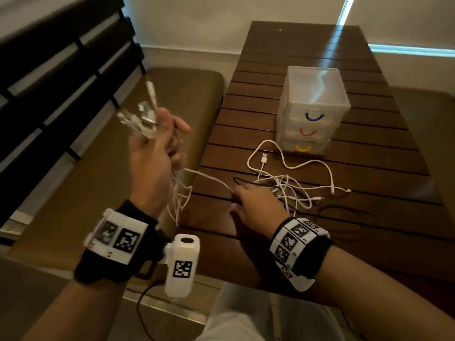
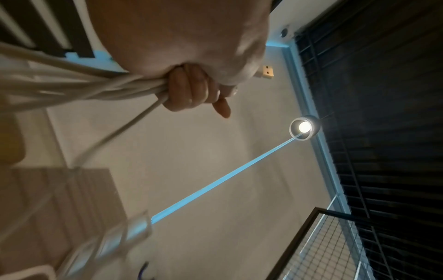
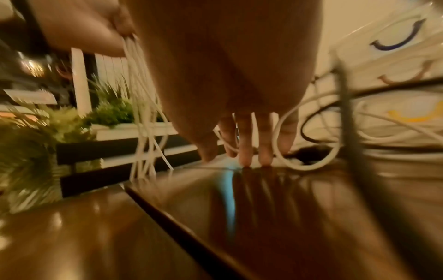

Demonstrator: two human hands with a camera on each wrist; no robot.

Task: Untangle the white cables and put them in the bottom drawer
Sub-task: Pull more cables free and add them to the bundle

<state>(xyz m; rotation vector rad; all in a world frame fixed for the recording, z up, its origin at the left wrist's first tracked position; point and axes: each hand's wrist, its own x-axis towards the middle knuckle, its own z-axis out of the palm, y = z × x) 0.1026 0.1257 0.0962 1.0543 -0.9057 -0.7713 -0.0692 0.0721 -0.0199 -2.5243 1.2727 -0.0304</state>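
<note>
My left hand (image 1: 170, 139) is raised left of the wooden slatted table (image 1: 369, 168) and grips a bundle of white cables (image 1: 145, 119); plugs stick out above the fist. In the left wrist view the fingers (image 2: 189, 91) curl round the strands (image 2: 72, 85). Loose strands hang below the fist, and one runs to the table. My right hand (image 1: 240, 195) lies flat on the table, its straight fingertips (image 3: 246, 153) pressing on the edge of a white cable tangle (image 1: 290, 188). Behind stands a clear three-drawer unit (image 1: 312, 94); its bottom drawer with the yellow handle (image 1: 303, 148) is closed.
A black cable (image 1: 344, 215) is mixed into the tangle and loops over the table near my right wrist. A cushioned bench (image 1: 172, 94) and a dark slatted rail (image 1: 61, 82) stand left of the table. Green plants (image 3: 107, 109) show beyond the table's left edge.
</note>
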